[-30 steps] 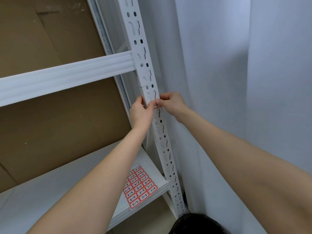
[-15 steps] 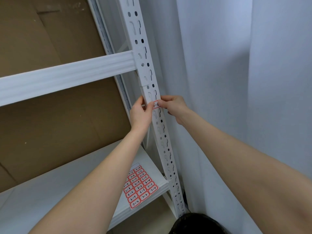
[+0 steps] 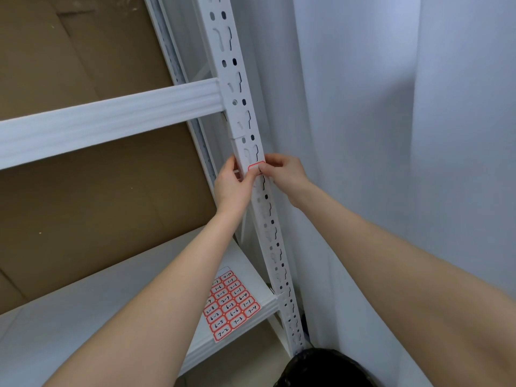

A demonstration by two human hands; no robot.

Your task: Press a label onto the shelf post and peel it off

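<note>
A small red-bordered white label (image 3: 256, 166) lies against the front of the white slotted upright post (image 3: 245, 113) of a metal shelf rack. My right hand (image 3: 284, 174) pinches the label's right end with thumb and fingertips. My left hand (image 3: 233, 184) wraps around the post from the left, its thumb touching the label's lower left edge. A sheet of red-bordered labels (image 3: 231, 303) with handwritten numbers lies on the lower white shelf (image 3: 83, 317), below my left forearm.
A white crossbeam (image 3: 111, 118) runs left from the post above my hands. Brown cardboard (image 3: 83, 205) backs the rack. White curtain (image 3: 391, 135) hangs right of the post. A dark round object (image 3: 321, 370) sits at the bottom edge.
The label sits flatter on the post's front face and slightly higher. My right thumb has shifted to its right end; my left thumb stays at its lower left.
</note>
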